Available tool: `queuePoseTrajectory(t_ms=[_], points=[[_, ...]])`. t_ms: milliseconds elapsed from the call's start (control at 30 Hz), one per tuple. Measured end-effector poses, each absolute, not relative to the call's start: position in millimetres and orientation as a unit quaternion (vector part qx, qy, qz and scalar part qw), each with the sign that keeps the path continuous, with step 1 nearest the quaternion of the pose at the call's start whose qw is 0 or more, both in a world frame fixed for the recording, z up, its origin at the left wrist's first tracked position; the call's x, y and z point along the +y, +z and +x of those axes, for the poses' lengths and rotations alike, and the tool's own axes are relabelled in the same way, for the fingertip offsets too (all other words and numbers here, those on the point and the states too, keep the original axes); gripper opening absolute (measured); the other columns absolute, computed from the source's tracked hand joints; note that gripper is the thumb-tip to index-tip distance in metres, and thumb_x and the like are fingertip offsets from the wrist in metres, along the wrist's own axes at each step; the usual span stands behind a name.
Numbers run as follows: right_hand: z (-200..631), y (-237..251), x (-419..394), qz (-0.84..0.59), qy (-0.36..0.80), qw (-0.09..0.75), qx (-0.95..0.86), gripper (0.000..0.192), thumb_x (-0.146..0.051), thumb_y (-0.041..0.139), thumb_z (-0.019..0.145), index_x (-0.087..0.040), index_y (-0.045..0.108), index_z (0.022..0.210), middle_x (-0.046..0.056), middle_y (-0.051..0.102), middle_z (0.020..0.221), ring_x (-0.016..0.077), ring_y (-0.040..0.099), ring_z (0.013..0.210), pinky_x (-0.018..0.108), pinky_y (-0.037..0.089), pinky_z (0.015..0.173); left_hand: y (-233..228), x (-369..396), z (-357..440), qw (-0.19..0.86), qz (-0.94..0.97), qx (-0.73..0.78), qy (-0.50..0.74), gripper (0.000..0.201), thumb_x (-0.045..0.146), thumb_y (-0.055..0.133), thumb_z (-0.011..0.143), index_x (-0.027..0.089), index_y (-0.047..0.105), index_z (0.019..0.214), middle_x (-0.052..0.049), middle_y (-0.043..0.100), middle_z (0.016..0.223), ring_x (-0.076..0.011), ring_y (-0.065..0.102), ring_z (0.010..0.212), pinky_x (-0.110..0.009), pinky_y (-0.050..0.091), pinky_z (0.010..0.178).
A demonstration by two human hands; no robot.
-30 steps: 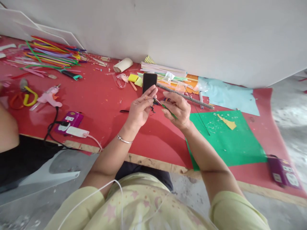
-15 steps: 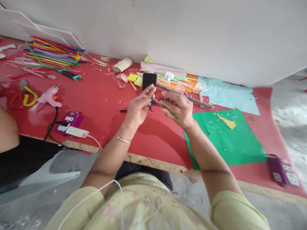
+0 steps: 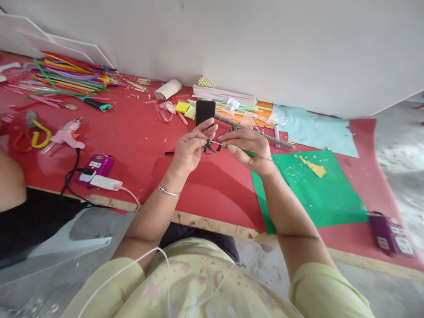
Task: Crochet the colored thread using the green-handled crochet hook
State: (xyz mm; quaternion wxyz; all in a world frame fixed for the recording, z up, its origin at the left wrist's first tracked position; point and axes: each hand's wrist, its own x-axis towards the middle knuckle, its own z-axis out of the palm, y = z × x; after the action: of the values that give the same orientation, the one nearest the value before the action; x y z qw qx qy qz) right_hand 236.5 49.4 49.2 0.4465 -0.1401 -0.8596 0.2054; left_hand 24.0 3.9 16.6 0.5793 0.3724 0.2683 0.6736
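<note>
- A heap of long, thin, many-coloured craft sticks [image 3: 71, 73] lies at the far left of the red sheet-covered floor board [image 3: 139, 132]. Nearer the front edge there are a pink glue gun [image 3: 66, 134] and a purple socket block [image 3: 96, 167] with a white plug in it.
- The left hand [image 3: 190, 150] is raised above the middle of the board. Its thumb and fingers [image 3: 207, 131] are pinched closed on the small dark tangled bit of wire and thread [image 3: 208, 148].
- Behind the hands a black phone [image 3: 205, 112] stands upright.
- The right hand [image 3: 250, 150] holds the thin green stem wire [image 3: 245, 152], with its fingers closed around it. The wire's tip meets the tangle held in the left hand.
- Judging by this grip, the winding goes best if the left pinch stays tight at the joint and the right hand turns the wire slowly, keeping it taut.
- A green paper sheet [image 3: 318, 190] lies flat at the right, with a yellow paper scrap [image 3: 314, 167] on it.
- No box, tray or bowl shows; everything lies loose.
</note>
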Motion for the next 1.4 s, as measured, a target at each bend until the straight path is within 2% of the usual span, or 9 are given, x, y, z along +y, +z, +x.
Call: queuePoseTrajectory(t_ms=[200,400,533,667,833,933,1100,1233,1400], points=[[238,58,43,-0.155,0.360,0.433,-0.812,0.024,-0.041,0.069,0.105,-0.028,0.089,0.104,0.006,0.087,0.114,0.0240,0.083,0.105,0.040,0.068,0.096,14,4,19,0.600,0.421,0.260,0.628,0.016,0.026,0.082,0.081,0.019,0.072,0.069,-0.009,0.074,0.148,-0.0353,0.073,0.135,-0.050,0.061,0.113],[221,36,42,-0.243,0.514,0.460,-0.682,0.049,-0.063,0.058,0.106,-0.024,0.087,0.099,0.007,0.082,0.111,0.0172,0.077,0.087,0.024,0.058,0.058,7,8,24,0.501,0.494,0.293,0.648,0.028,0.044,0.084,0.090,0.022,0.074,0.077,-0.007,0.073,0.149,-0.0341,0.074,0.133,-0.055,0.061,0.115],[216,38,39,-0.267,0.434,0.484,-0.712,0.044,-0.061,0.062,0.105,-0.026,0.084,0.092,0.007,0.078,0.123,0.0216,0.075,0.109,0.034,0.064,0.088,2,12,25,0.336,0.559,0.313,0.690,0.024,0.048,0.086,0.091,0.024,0.080,0.089,-0.008,0.071,0.149,-0.0318,0.070,0.138,-0.055,0.054,0.124],[221,50,36,-0.249,0.364,0.487,-0.754,0.044,-0.060,0.064,0.105,-0.025,0.081,0.082,0.008,0.078,0.123,0.0252,0.073,0.118,0.047,0.058,0.110,0,13,25,0.327,0.576,0.303,0.685,0.023,0.047,0.086,0.091,0.025,0.081,0.092,-0.008,0.070,0.149,-0.0312,0.070,0.138,-0.054,0.057,0.121],[221,45,35,-0.264,0.453,0.432,-0.734,0.047,-0.063,0.059,0.106,-0.024,0.082,0.093,0.005,0.080,0.102,0.0142,0.069,0.075,0.029,0.059,0.066,-2,12,24,0.392,0.538,0.293,0.687,0.020,0.045,0.084,0.094,0.025,0.081,0.090,-0.007,0.070,0.149,-0.0319,0.069,0.140,-0.052,0.057,0.121],[221,38,37,-0.260,0.499,0.413,-0.717,0.045,-0.065,0.064,0.102,-0.024,0.082,0.095,0.003,0.078,0.091,0.0128,0.068,0.071,0.024,0.053,0.055,1,11,24,0.413,0.518,0.285,0.692,0.020,0.043,0.083,0.095,0.024,0.081,0.087,-0.006,0.071,0.148,-0.0316,0.070,0.139,-0.050,0.057,0.121],[220,29,46,-0.277,0.518,0.416,-0.694,0.039,-0.054,0.097,0.076,-0.023,0.084,0.095,0.002,0.077,0.091,0.0133,0.067,0.072,0.025,0.059,0.058,5,13,23,0.443,0.475,0.278,0.708,0.025,0.046,0.087,0.091,0.023,0.080,0.085,-0.007,0.071,0.149,-0.0324,0.065,0.145,-0.050,0.054,0.124],[222,22,53,-0.303,0.481,0.446,-0.692,0.036,-0.054,0.091,0.083,-0.022,0.084,0.100,0.003,0.080,0.092,0.0154,0.069,0.072,0.030,0.063,0.062,3,16,23,0.456,0.424,0.274,0.733,0.028,0.047,0.089,0.089,0.021,0.078,0.084,-0.007,0.069,0.152,-0.0338,0.059,0.152,-0.055,0.042,0.133],[223,25,50,-0.305,0.361,0.441,-0.763,0.018,-0.037,0.088,0.089,-0.025,0.086,0.102,0.007,0.083,0.106,0.0257,0.077,0.103,0.045,0.067,0.095,-4,17,29,0.452,0.439,0.289,0.721,0.029,0.049,0.088,0.089,0.022,0.078,0.086,-0.007,0.066,0.156,-0.0348,0.059,0.152,-0.057,0.040,0.134]])
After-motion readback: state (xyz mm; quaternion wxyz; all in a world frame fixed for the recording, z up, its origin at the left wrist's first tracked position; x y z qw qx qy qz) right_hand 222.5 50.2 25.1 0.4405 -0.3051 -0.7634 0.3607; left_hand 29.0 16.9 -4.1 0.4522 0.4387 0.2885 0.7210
